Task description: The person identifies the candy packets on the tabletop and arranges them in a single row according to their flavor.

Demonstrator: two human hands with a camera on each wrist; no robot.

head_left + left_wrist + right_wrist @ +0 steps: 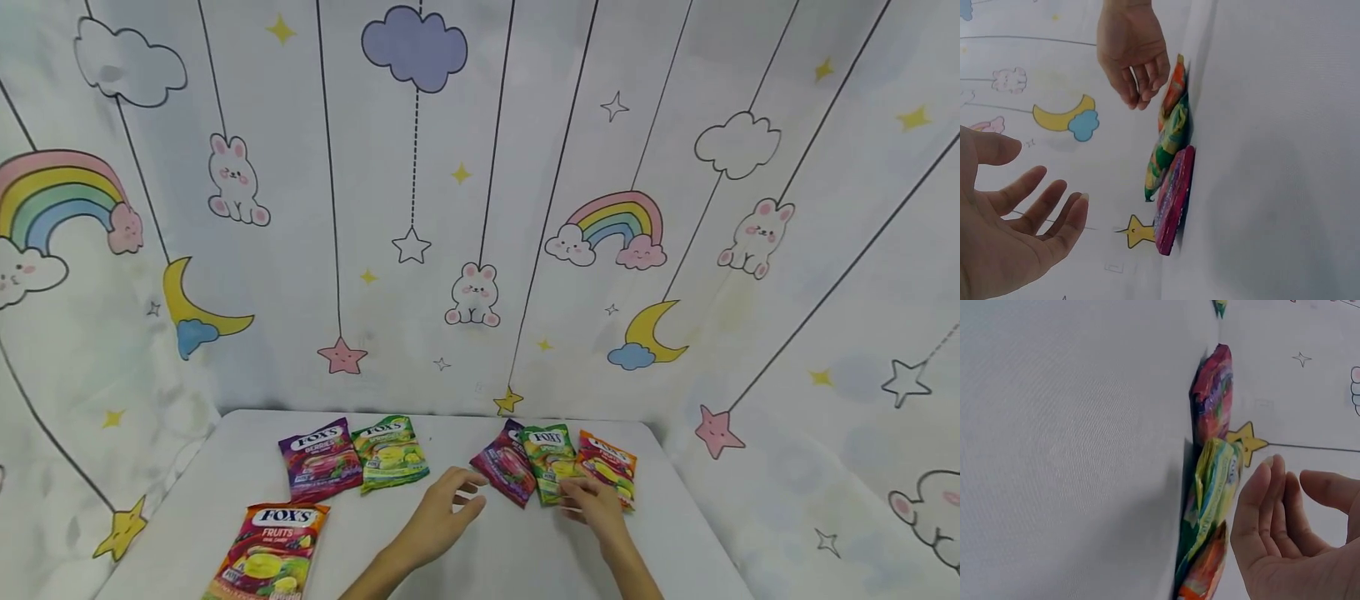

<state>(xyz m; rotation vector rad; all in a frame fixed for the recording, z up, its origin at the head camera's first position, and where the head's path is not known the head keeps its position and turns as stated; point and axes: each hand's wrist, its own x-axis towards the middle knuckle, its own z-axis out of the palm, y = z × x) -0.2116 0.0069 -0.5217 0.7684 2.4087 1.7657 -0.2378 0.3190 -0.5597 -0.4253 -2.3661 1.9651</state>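
Observation:
Three candy bags lie overlapping at the back right: a purple Berries bag [506, 465], a green bag [549, 457] and an orange Fruits bag [609, 468]. My right hand [598, 510] hovers over the lower edges of the green and orange bags, fingers loosely bent, gripping nothing; in the right wrist view the hand [1297, 531] is apart from the green bag [1213, 487]. To the left of the purple bag, my left hand [442, 521] is raised, its relaxed fingers holding nothing, as the left wrist view also shows the hand [1022, 225].
On the left of the white table [480, 550] lie another purple bag [321, 460] and green bag [390, 452], touching. A larger Fruits bag [268, 554] lies nearer the front left. A patterned curtain [285, 275] stands behind the table.

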